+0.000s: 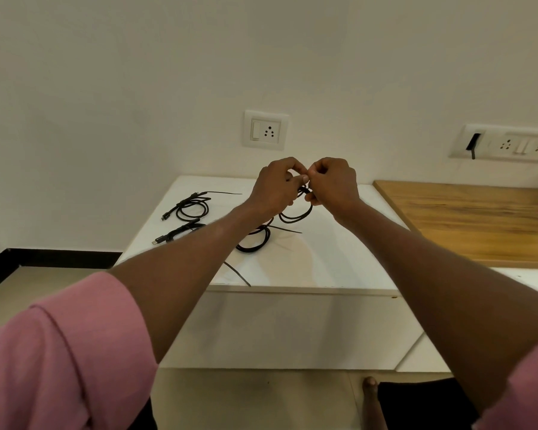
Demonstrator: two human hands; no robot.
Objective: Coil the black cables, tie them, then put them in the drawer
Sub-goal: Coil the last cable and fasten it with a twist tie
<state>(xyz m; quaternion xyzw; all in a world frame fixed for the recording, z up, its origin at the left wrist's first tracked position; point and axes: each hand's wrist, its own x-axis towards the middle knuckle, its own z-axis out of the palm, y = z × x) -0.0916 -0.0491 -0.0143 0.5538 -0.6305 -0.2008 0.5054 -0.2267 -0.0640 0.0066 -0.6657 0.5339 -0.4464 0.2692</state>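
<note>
Holding a coiled black cable (pixel 295 216) up between them, the left hand (pixel 274 189) and the right hand (pixel 333 184) are meeting above the far middle of the white desk (pixel 323 259). The fingers (pixel 298 180) of the left hand are curling tight around the top of the coil, and the fingers of the right hand are pinching in on the same spot, so both sets are closing narrow on the cable; whether a tie is caught in that pinch is too small to tell. The loop is hanging below the fingers, just above the desk.

Below and slightly left of the fingers, a second coil (pixel 253 240) is lying flat on the desk, with a thin black tie (pixel 284 229) sticking out beside it. Farther left of the fingers, two more bundled cables are resting: one (pixel 191 207) toward the wall, one (pixel 177 233) nearer the person, partly hidden by the left forearm. Another thin tie (pixel 238 273) is lying near the front edge, well below the fingers. Right of the fingers, a wooden surface (pixel 479 218) is adjoining the desk. Above them on the wall, a socket plate (pixel 265 130) is sitting.
</note>
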